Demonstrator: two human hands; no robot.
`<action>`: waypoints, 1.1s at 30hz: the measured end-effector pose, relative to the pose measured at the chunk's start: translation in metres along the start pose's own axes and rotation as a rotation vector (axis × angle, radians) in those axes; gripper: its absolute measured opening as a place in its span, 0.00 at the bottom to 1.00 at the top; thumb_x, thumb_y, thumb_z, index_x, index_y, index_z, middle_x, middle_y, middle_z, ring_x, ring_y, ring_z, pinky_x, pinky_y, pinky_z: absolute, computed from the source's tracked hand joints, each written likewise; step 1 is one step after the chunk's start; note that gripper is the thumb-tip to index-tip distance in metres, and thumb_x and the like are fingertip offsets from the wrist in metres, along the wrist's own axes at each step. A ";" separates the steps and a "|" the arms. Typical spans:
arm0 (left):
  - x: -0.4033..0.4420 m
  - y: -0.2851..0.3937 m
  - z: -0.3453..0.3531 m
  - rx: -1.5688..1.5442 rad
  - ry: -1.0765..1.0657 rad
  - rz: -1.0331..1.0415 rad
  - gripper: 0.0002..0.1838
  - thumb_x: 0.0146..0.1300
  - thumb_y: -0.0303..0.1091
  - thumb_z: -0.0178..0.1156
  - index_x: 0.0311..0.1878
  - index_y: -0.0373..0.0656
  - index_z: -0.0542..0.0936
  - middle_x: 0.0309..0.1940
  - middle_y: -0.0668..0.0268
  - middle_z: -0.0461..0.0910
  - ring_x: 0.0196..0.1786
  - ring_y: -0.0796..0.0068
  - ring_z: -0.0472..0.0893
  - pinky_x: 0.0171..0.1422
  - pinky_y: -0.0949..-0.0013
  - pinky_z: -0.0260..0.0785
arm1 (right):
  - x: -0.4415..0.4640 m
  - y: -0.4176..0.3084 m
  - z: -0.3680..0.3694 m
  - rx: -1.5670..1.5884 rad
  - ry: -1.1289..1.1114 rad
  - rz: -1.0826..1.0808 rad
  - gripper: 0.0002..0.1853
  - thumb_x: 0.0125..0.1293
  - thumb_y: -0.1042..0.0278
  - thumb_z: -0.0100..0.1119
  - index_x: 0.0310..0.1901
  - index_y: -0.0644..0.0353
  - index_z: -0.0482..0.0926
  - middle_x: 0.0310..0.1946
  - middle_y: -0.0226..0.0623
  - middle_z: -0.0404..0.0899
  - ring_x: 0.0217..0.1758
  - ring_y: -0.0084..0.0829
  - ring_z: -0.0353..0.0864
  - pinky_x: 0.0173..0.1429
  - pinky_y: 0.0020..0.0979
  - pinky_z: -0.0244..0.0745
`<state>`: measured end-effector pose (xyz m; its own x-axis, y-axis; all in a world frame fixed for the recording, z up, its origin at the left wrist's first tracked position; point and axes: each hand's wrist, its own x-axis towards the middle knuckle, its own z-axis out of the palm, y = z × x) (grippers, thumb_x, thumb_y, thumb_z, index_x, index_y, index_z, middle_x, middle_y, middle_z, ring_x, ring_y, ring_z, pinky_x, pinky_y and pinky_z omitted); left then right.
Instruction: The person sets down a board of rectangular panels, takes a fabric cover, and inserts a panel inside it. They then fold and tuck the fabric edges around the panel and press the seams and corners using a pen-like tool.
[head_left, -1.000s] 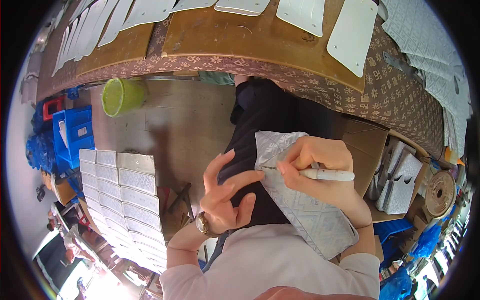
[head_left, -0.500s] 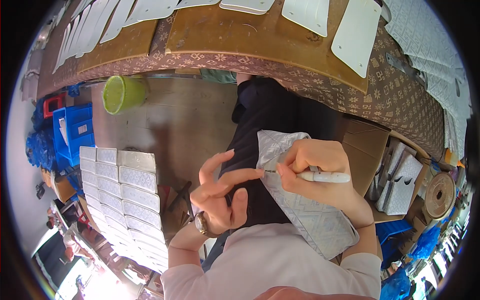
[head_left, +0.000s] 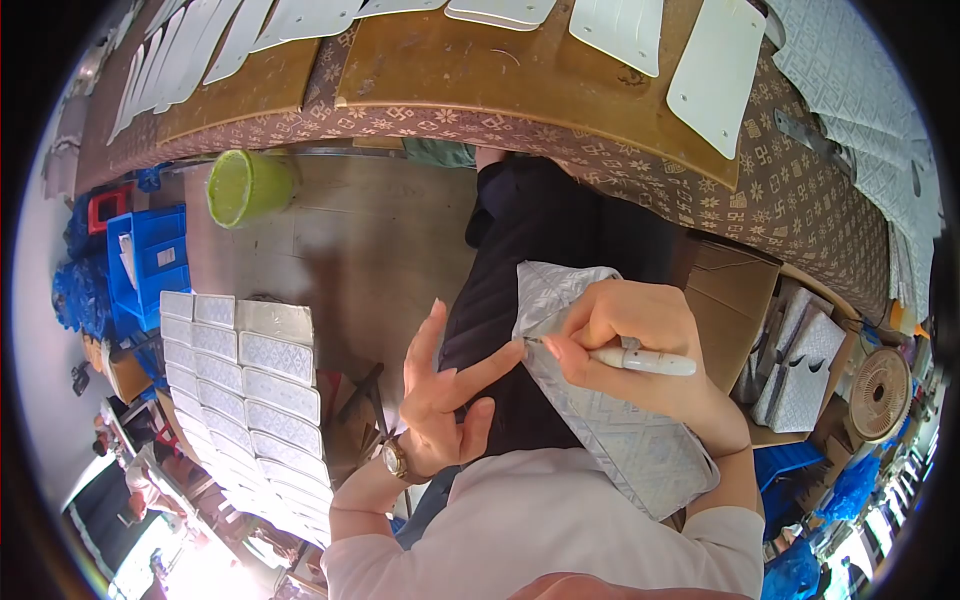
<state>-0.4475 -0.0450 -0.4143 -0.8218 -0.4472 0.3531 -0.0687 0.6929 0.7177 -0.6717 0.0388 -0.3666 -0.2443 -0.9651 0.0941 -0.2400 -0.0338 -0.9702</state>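
Observation:
A silvery patterned fabric piece (head_left: 640,440) lies slantwise across my lap, over the dark trousers. My right hand (head_left: 635,335) is closed on a white pen-like tool (head_left: 650,361), whose thin tip points left over the fabric's upper left part. My left hand (head_left: 450,390) has its fingers spread, and its index fingertip meets or nearly meets the tool's tip at the fabric's left edge. Whether the two touch is too small to tell. A watch (head_left: 396,458) is on my left wrist.
White panels (head_left: 715,75) lie on brown boards (head_left: 480,80) over a patterned tablecloth (head_left: 790,190). Patterned pieces (head_left: 275,360) stand in rows at left, below a green bin (head_left: 240,190) and blue crate (head_left: 150,260). At right are a cardboard box (head_left: 725,300) and a fan (head_left: 880,390).
My left index finger has straightened, while the other left fingers have shifted slightly. The pen-like tool has tilted a little and its rear end sits slightly lower and further left.

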 end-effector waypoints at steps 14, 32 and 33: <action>0.007 -0.013 0.007 -0.224 0.066 0.025 0.23 0.65 0.19 0.50 0.61 0.36 0.54 0.48 0.56 0.86 0.69 0.35 0.65 0.74 0.43 0.51 | -0.002 -0.001 0.004 -0.047 0.044 -0.019 0.18 0.51 0.83 0.71 0.19 0.58 0.67 0.22 0.34 0.79 0.21 0.29 0.77 0.25 0.26 0.67; 0.017 -0.024 0.000 -0.417 -0.013 0.030 0.25 0.64 0.17 0.50 0.61 0.37 0.53 0.48 0.53 0.86 0.69 0.42 0.65 0.76 0.45 0.49 | -0.003 -0.002 0.005 -0.085 0.035 -0.045 0.17 0.50 0.83 0.71 0.20 0.58 0.68 0.21 0.35 0.78 0.20 0.29 0.77 0.24 0.25 0.66; 0.015 -0.022 -0.002 -0.362 -0.027 0.030 0.25 0.64 0.17 0.50 0.61 0.38 0.53 0.47 0.53 0.86 0.69 0.42 0.65 0.76 0.45 0.48 | -0.003 -0.002 0.005 -0.105 0.038 -0.037 0.17 0.50 0.83 0.71 0.20 0.58 0.68 0.21 0.35 0.78 0.20 0.29 0.77 0.24 0.25 0.66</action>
<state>-0.4568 -0.0680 -0.4234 -0.8353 -0.4116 0.3646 0.1561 0.4583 0.8750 -0.6660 0.0404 -0.3660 -0.2683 -0.9531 0.1398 -0.3461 -0.0401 -0.9373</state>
